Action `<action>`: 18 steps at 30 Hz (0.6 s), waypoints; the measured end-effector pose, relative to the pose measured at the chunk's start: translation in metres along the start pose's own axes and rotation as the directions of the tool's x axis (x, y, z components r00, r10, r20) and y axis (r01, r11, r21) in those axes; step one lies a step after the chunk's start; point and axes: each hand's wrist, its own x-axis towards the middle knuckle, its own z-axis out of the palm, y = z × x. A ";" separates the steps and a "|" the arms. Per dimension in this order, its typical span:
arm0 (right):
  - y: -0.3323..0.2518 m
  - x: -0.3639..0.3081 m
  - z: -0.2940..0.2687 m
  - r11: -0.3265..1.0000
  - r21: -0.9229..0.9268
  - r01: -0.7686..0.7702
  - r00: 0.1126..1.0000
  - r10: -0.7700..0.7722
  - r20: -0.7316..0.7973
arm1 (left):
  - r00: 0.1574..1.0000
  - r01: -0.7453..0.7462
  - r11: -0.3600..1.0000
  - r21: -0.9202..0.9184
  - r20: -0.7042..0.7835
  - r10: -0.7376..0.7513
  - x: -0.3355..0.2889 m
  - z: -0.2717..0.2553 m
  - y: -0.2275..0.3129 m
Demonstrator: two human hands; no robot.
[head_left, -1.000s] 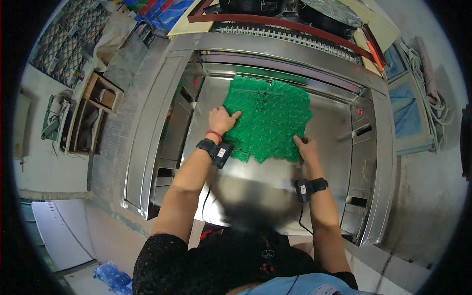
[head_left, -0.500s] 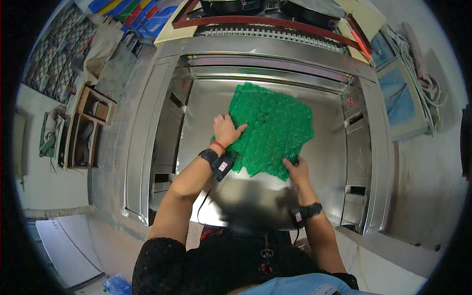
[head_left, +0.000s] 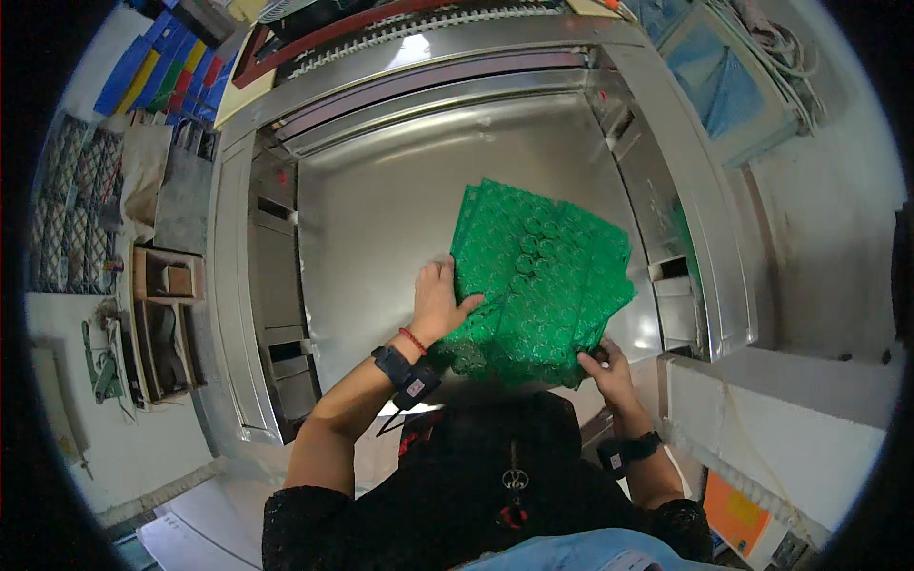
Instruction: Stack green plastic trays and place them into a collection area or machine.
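Observation:
A loose stack of green circuit board panels, patterned with rings, is between my two hands over the near right part of a shiny metal tray. The panels overlap unevenly, so several corners stick out. My left hand grips the stack's left edge, thumb on top and fingers along the side. At the near right corner, my right hand pinches the edge, its thumb on the upper face. The undersides of the panels are hidden.
Metal side walls with slots border the tray. Beyond it stands a machine with a toothed conveyor. Coloured bins and a wooden box are on the left. A blue-paned frame leans at the far right.
The stack has come nearer to my body, held in both hands, and its near edge now reaches past the tray's front. My view has turned, shifting the tray in the picture.

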 end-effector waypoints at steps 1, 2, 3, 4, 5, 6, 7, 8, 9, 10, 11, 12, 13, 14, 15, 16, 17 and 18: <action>-0.001 -0.009 -0.002 0.999 0.035 -0.009 1.000 0.009 0.011 | 1.000 -0.022 1.000 -0.003 0.003 0.022 -0.004 0.002 0.004; 0.005 -0.016 -0.006 1.000 0.017 -0.018 1.000 0.018 -0.002 | 0.999 -0.031 0.999 -0.018 0.019 0.031 -0.006 0.003 0.008; 0.012 -0.025 -0.009 1.000 -0.002 -0.027 1.000 0.027 -0.016 | 0.999 -0.040 0.999 -0.032 0.035 0.041 -0.009 0.003 0.012; 0.018 -0.032 -0.011 0.999 -0.019 -0.037 0.999 0.036 -0.031 | 0.997 -0.049 0.998 -0.047 0.052 0.051 -0.011 0.004 0.015; 0.021 -0.038 -0.010 1.000 -0.015 -0.020 0.999 0.020 -0.029 | 0.996 -0.065 0.996 -0.061 0.060 0.069 -0.012 0.006 0.016; 0.021 -0.044 -0.010 1.000 -0.010 -0.004 1.000 0.003 -0.028 | 0.994 -0.082 0.994 -0.076 0.070 0.088 -0.010 0.008 0.015; 0.024 -0.050 -0.008 1.000 -0.004 0.013 0.999 -0.013 -0.030 | 0.991 -0.101 0.991 -0.091 0.080 0.109 -0.011 0.010 0.013; 0.031 -0.051 -0.008 0.999 0.050 0.004 0.998 0.000 -0.063 | 0.988 -0.135 0.985 -0.105 0.058 0.142 -0.012 0.012 0.010; 0.037 -0.053 -0.008 0.995 0.099 -0.008 0.998 0.015 -0.067 | 0.984 -0.171 0.978 -0.120 0.036 0.176 -0.012 0.015 0.007; 0.041 -0.055 -0.008 0.989 0.149 -0.018 0.997 0.029 -0.071 | 0.977 -0.208 0.969 -0.134 0.015 0.211 -0.013 0.016 0.003; 0.047 -0.056 -0.010 0.980 0.197 -0.020 0.996 0.037 -0.082 | 0.975 -0.216 0.967 -0.134 0.029 0.222 -0.012 0.015 0.004; 0.055 -0.053 -0.008 0.958 0.282 -0.045 0.983 0.092 -0.157 | 0.972 -0.225 0.965 -0.133 0.042 0.233 -0.014 0.012 0.005; 0.062 -0.051 -0.004 0.941 0.331 -0.066 0.969 0.140 -0.206 | 0.969 -0.234 0.963 -0.131 0.054 0.243 -0.014 0.008 0.005; 0.061 -0.049 -0.001 0.924 0.371 -0.092 0.949 0.194 -0.248 | 0.962 -0.263 0.956 -0.132 0.043 0.270 -0.014 0.010 0.004; 0.059 -0.047 0.002 0.904 0.411 -0.116 0.926 0.248 -0.285 | 0.955 -0.289 0.948 -0.132 0.031 0.295 -0.015 0.012 0.001; 0.057 -0.045 0.009 0.891 0.422 -0.169 0.925 0.291 -0.245 | 0.948 -0.312 0.941 -0.131 0.018 0.317 -0.016 0.013 -0.001; 0.061 -0.043 0.016 0.905 0.407 -0.124 0.948 0.229 -0.219 | 0.950 -0.310 0.944 -0.116 0.012 0.313 -0.018 0.017 -0.002; 0.067 -0.038 0.026 0.914 0.399 -0.077 0.967 0.166 -0.195 | 0.949 -0.312 0.945 -0.099 0.009 0.315 -0.015 0.020 0.001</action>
